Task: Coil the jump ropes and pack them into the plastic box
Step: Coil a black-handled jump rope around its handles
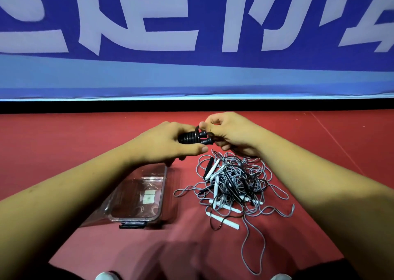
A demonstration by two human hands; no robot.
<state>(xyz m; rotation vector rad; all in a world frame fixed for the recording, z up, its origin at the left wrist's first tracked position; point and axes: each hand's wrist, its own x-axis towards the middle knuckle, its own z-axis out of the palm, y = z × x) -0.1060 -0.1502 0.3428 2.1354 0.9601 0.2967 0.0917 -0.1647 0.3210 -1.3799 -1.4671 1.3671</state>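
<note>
Holding the black jump rope (191, 138) above the red floor (85, 134), the left hand (168, 143) curled round its two handles and wound cord, while the right hand (230, 132) pinched the loose end. The coiling looked nearly done, so next the end would likely need tucking in before the bundle could go down into the clear plastic box (162, 190) below. That box looked empty of ropes; a tangled pile of grey ropes (232, 183) lay beside it.

Both hands, left hand (170, 141) and right hand (232, 133), grip a coiled black jump rope (193, 138) above the red floor (85, 134); plastic box (138, 196) beside tangled ropes (234, 183).
</note>
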